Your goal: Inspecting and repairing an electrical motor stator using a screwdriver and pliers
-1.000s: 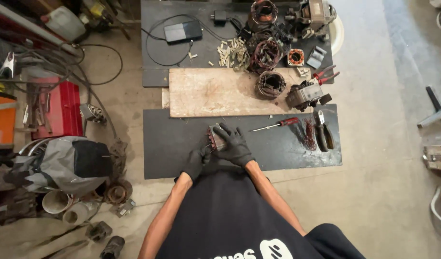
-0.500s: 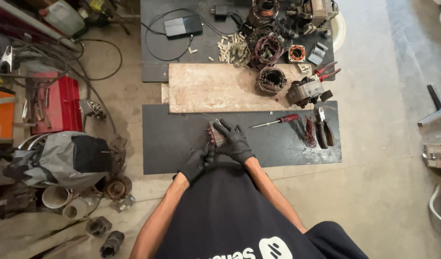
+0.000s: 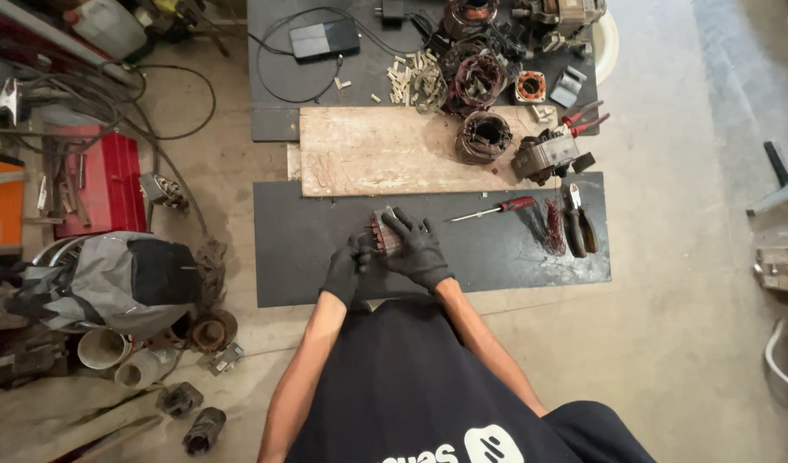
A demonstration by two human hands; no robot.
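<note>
Both my hands wear black gloves and meet over a dark floor mat (image 3: 308, 249). My left hand (image 3: 347, 267) and my right hand (image 3: 417, 249) together hold a small reddish-brown metal part (image 3: 380, 231) with copper-coloured windings, just above the mat. A red-handled screwdriver (image 3: 497, 208) lies on the mat to the right of my right hand. Beyond my hands lies a worn wooden board (image 3: 377, 159).
Motor stators with copper coils (image 3: 484, 137) and a motor body (image 3: 544, 157) sit at the board's right end. Pliers (image 3: 578, 223) and a wire bundle (image 3: 552, 225) lie on the mat's right. A red toolbox (image 3: 102, 184) and grey bag (image 3: 124, 279) stand at left.
My hands stay together on the small part; the fingers shifted slightly around it. The view drifted a little, and nothing else moved.
</note>
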